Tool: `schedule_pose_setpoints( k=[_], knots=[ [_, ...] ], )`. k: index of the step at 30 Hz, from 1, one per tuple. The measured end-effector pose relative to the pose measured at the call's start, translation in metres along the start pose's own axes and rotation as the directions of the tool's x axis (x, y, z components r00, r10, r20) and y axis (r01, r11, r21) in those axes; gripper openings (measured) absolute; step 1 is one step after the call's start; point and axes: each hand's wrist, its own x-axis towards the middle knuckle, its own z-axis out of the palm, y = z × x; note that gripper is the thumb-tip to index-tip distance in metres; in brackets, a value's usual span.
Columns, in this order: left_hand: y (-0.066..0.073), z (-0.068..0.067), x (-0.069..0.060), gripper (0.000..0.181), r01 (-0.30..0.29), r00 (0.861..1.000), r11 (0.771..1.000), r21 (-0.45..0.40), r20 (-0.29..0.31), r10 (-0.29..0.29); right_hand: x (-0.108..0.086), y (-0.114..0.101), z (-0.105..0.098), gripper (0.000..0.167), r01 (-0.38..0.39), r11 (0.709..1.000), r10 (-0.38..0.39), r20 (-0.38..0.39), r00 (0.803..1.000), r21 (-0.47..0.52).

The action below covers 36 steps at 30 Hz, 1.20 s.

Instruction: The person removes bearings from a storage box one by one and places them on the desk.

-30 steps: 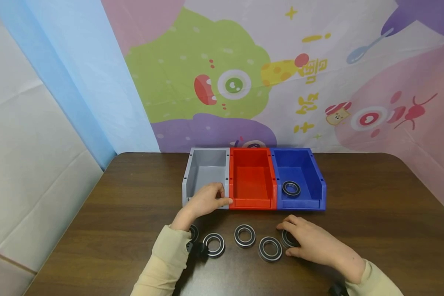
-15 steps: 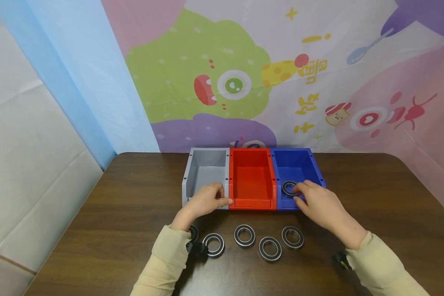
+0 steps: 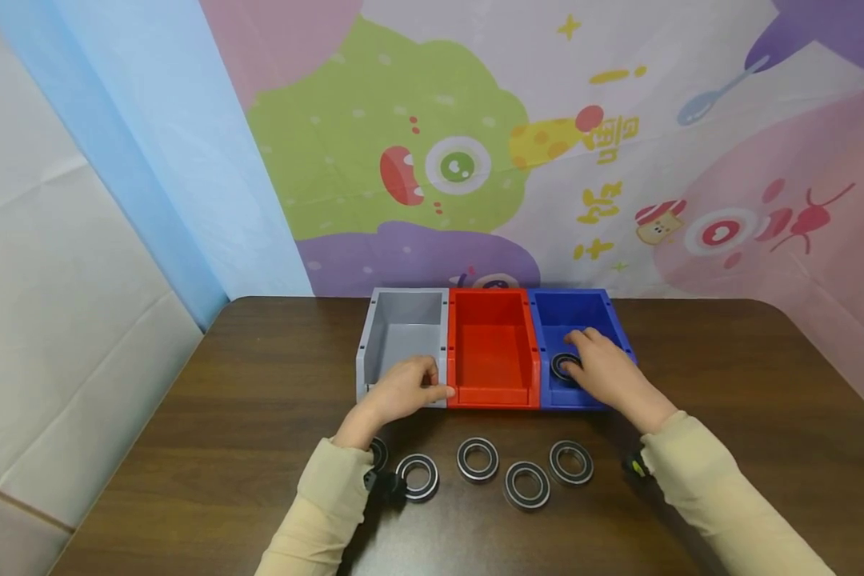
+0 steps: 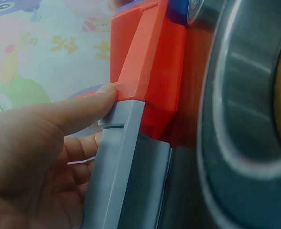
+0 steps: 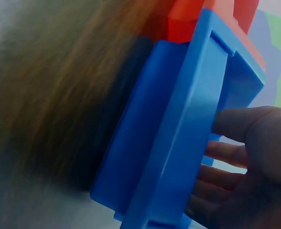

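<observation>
Three joined bins stand at the back of the table: a grey bin (image 3: 410,301), a red bin (image 3: 494,397) and a blue bin (image 3: 569,400). My left hand (image 3: 401,390) holds the front rim of the grey bin, its thumb at the seam with the red one and its curled fingers behind the lip. My right hand (image 3: 610,374) reaches into the blue bin with thumb and fingers apart. Its thumb overlaps a ball bearing (image 3: 558,368) lying there. In the right wrist view the blue bin's front lip (image 5: 178,129) hides that bearing.
On the table in front of the bins lie several more bearings, among them one at the middle (image 3: 478,476), one at the right (image 3: 585,474) and one beside my left wrist (image 3: 430,490). A printed cloth (image 3: 374,104) hangs behind the table.
My right hand has left the right-hand bearing on the table and moved up into the blue bin, then slightly farther in. That table bearing stays put. My left hand keeps its place.
</observation>
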Motion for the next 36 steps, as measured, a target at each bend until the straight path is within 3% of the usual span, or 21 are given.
schedule_pose_setpoints(
  k=[10, 19, 28, 36],
  knots=[
    [0.0, 0.0, 0.001, 0.028, 0.004, 1.0, 1.0, -0.005, 0.002, -0.004, 0.014, 0.007, 0.011, 0.054, -0.056, 0.997, 0.052, 0.09, 0.995, 0.045],
    [0.0, 0.0, 0.0, 0.028, 0.007, 1.0, 1.0, 0.007, 0.005, -0.007, 0.019, 0.01, 0.017, 0.063, -0.053, 0.998, 0.047, 0.146, 0.988, 0.04],
    [-0.001, 0.0, 0.001, 0.028, 0.007, 1.0, 1.0, 0.014, 0.005, -0.007, 0.022, 0.006, 0.013, 0.057, -0.011, 1.0, 0.014, 0.159, 0.987, -0.021],
    [-0.001, 0.001, 0.001, 0.028, 0.008, 1.0, 1.0, 0.014, 0.007, -0.008, 0.022, 0.003, 0.011, 0.052, -0.047, 0.999, 0.047, 0.169, 0.984, -0.003]
  ],
)
